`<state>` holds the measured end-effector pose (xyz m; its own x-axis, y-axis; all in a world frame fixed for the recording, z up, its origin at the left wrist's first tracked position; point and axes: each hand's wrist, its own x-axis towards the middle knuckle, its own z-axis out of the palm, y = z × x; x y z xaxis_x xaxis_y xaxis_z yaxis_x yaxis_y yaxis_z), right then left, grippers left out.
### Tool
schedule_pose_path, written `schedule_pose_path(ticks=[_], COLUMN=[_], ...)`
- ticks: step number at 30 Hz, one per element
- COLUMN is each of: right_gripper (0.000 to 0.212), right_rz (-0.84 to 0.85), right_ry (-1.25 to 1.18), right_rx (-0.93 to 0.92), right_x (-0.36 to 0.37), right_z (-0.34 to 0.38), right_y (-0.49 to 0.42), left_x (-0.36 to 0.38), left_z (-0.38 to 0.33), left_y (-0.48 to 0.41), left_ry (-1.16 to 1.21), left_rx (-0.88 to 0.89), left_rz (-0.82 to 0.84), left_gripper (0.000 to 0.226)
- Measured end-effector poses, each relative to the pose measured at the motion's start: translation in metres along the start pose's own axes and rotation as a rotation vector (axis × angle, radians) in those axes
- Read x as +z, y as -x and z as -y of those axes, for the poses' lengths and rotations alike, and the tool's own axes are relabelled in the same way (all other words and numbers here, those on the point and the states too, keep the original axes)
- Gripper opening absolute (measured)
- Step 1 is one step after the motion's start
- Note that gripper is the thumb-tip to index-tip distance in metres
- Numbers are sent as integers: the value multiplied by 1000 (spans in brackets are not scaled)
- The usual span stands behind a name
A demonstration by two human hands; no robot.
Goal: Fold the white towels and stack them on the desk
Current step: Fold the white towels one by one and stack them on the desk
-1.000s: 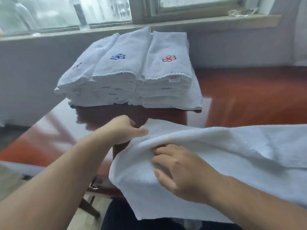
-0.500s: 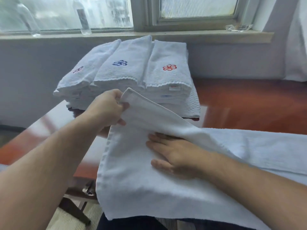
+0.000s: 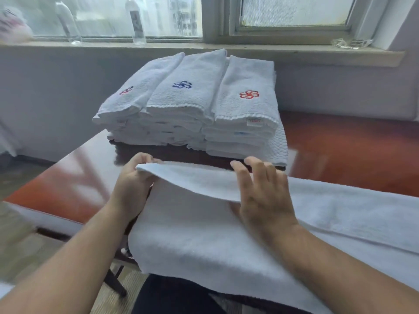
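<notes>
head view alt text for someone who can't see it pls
A person's left hand pinches the lifted edge of a plain white terry towel spread on a glossy reddish-brown desk, right hand resting straight-fingered on the same flap. Behind sit stacks of folded white embroidered towels.

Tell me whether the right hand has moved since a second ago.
Yes: the right hand moved forward across the towel, closer to the folded towel stack.

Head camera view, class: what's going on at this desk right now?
A person is partway through folding a white towel spread over the near edge of the desk. The left hand grips the towel's corner and holds a flap raised, while the right hand rests straight-fingered on that flap. Behind it, a stack of folded towels sits on the desk in three rows.
</notes>
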<state>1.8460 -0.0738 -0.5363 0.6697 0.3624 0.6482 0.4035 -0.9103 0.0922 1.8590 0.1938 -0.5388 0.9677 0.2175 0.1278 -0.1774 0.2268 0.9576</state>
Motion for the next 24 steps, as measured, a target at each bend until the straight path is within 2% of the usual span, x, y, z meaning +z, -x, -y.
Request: schedule_pose_path(ticks=[2,4,6,8,10,12,14,17,19,22,24], right_gripper=[27,28,32,33,28,28,27,25,21,13,9], right_rz=[28,43,88,145,221,318,390,424,367,256,254], right_ry=[46,8,-9,-2,23,92,141,74,-51,-103,-84], right_rx=[-37,-96,-98,-87,-49,56,135,174,195,200,195], right_x=[1,2,-1,-5,-7,-8,-11,-9,-8,-2,5], right_z=[-3,-3,-2,-2,-4,-8,-11,-12,-11,-15,-19], right_y=[0,1,2,2,2,6,10,18,21,21,15], left_x=[-3,-8,-8,-3,-1,-3,-2,6,14,31,41], left_z=[-1,-4,-8,-15,-17,-17,-18,-14,-10,-2,7], left_y=[1,2,2,-3,-8,-7,0,9,14,20,19], left_ry=[42,81,125,96,-118,-491,-745,-986,-1110,-1162,-1160], left_rx=[0,-26,-94,-181,-263,-323,-330,-283,-174,101,207], left_rz=[44,65,30,-71,-187,-272,-300,-227,-178,-191,-215], left_gripper=[16,13,25,24,22,52,67,71,72,54,39])
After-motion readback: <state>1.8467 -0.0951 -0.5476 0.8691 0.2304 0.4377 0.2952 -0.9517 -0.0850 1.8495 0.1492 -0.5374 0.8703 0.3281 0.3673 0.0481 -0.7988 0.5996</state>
